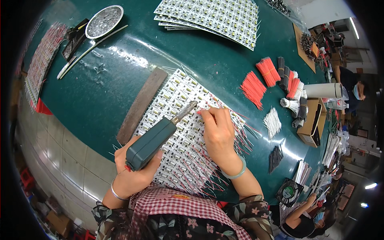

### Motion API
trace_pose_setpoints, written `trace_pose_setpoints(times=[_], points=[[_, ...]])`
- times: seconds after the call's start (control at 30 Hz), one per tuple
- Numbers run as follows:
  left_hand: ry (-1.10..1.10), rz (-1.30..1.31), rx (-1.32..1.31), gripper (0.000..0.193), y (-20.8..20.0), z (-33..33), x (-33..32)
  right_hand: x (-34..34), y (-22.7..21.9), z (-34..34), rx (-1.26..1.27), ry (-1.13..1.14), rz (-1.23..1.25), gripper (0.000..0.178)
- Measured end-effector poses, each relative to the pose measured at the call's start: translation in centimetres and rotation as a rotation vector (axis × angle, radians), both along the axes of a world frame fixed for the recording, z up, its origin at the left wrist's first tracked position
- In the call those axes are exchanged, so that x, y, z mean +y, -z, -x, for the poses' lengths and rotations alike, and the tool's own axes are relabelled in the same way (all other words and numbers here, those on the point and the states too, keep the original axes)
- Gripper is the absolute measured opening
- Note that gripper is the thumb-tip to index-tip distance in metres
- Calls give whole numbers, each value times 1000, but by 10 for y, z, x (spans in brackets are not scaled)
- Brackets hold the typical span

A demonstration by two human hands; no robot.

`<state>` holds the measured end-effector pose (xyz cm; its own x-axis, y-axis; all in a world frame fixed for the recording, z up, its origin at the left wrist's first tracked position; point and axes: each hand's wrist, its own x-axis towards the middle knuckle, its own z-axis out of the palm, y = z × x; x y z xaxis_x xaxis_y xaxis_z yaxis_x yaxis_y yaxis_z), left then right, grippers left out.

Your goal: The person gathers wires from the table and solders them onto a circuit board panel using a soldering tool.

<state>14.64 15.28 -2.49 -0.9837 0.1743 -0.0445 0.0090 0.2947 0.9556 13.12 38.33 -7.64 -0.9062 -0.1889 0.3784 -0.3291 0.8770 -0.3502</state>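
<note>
My left hand (134, 176) is wrapped round a dark green soldering gun (151, 143). Its metal tip (189, 109) points up and right, close over a white panel of small circuit boards (160, 110). Just right of the tip, my right hand (219, 134) has thumb and forefinger pinched together over the panel, with a bit of red wire (199, 112) at the fingertips. Many thin red and white wires (200, 170) stick out from the panel's lower and right parts. A brown wooden bar (141, 105) lies along the panel's left edge.
A stack of white panels (208, 20) lies at the back. Red wire bundles (253, 89), white wires (272, 122) and black wires (275, 158) are on the right, by a cardboard box (314, 124) and a small fan (289, 192). A bowl (105, 22) stands far left. A co-worker (302, 218) sits lower right.
</note>
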Motion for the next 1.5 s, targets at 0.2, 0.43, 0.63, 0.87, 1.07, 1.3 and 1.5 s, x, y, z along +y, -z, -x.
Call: trace_pose_setpoints(times=[0.2, 0.43, 0.63, 0.87, 1.07, 1.3, 1.5], points=[[5, -15, 11, 20, 1, -5, -6, -4, -9, -11, 1, -37, 81, 38], [16, 47, 11, 17, 3, -10, -8, -10, -2, -14, -29, -23, 104, 39], [-7, 43, 27, 17, 5, -12, -7, -14, -1, -13, 17, 34, 83, 34], [3, 30, -62, 18, 8, -11, -8, -16, -1, -14, 2, 15, 15, 34], [42, 90, -52, 17, 4, -10, -7, -18, -1, -13, 19, 29, -12, 31], [16, 80, 75, 14, -3, -12, -9, -19, -2, -13, 12, 36, -17, 25], [53, 30, 56, 17, 1, -13, -15, -19, -2, -13, 15, 42, -19, 25]])
